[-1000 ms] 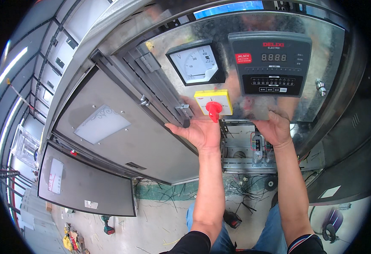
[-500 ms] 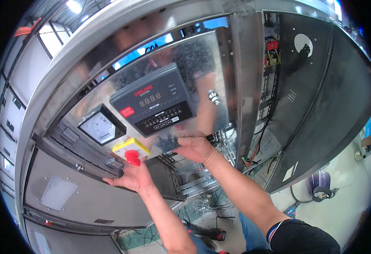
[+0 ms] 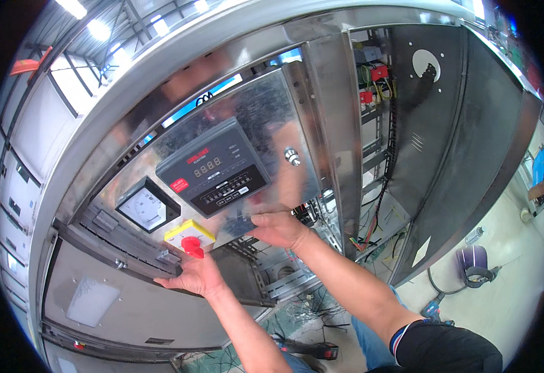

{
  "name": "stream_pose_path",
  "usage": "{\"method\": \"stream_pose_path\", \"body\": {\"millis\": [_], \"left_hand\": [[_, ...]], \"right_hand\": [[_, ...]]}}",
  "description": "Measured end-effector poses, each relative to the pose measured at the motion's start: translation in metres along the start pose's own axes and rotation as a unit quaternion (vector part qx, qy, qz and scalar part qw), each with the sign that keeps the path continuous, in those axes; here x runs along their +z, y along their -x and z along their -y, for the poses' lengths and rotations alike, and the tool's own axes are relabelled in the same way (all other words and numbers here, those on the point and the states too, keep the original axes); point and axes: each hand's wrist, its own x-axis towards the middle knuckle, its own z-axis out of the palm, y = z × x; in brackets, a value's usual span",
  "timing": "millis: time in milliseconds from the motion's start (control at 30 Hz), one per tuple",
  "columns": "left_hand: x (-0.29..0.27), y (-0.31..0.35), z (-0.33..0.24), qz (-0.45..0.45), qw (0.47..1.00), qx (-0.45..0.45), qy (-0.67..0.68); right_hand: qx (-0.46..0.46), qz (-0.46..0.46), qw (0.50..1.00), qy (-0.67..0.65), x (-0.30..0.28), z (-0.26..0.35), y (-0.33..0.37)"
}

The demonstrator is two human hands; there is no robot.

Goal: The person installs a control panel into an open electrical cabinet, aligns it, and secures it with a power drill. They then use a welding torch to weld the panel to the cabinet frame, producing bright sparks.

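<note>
A shiny metal panel (image 3: 278, 102) sits tilted within the cabinet's left opening. It carries a dark grey digital controller (image 3: 213, 166), a square analogue meter (image 3: 148, 205), a yellow-backed red rotary switch (image 3: 191, 245) and a round lock (image 3: 292, 156). My left hand (image 3: 198, 273) is at the panel's lower edge, just below the red switch. Its thumb points left, while its other fingers are hidden behind the edge. To the right, my right hand (image 3: 281, 230) grips the same lower edge, thumb in front and fingers mostly out of sight behind.
A grey door (image 3: 98, 292) lies below left, and another door (image 3: 449, 143) stands open at right. Wires and red components (image 3: 379, 73) fill the right bay. A cordless tool (image 3: 309, 349), cable scraps and a welding mask (image 3: 470, 267) lie on the floor.
The panel sits further into the opening, and the gap along its top edge is narrower. Both hands have kept their places at its lower edge. My view has shifted slightly.
</note>
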Motion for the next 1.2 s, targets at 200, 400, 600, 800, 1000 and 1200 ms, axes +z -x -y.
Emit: {"method": "stream_pose_path", "body": {"millis": [200,400,600,800,1000,1200], "left_hand": [[-0.006,-0.002,-0.001,0.028,1.000,-0.004,0.012],[-0.013,-0.001,-0.013,0.024,0.998,-0.049,0.023],[-0.012,-0.007,-0.004,-0.026,1.000,0.008,0.013],[-0.004,-0.003,-0.004,-0.032,0.999,0.014,0.027],[0.003,0.000,-0.002,-0.011,0.999,0.001,0.048],[0.008,0.001,-0.002,0.005,0.999,-0.004,0.036]], "right_hand": [[0.010,0.017,1.000,0.008,-0.011,0.000,-0.006],[0.005,-0.034,0.999,-0.002,-0.025,-0.010,-0.004],[-0.023,-0.053,0.998,0.038,-0.013,-0.004,-0.002],[-0.026,-0.077,0.996,0.029,-0.004,-0.007,-0.006],[-0.031,-0.050,0.997,0.040,-0.009,-0.006,-0.007],[-0.048,-0.059,0.997,0.030,-0.001,-0.008,-0.010]]}}
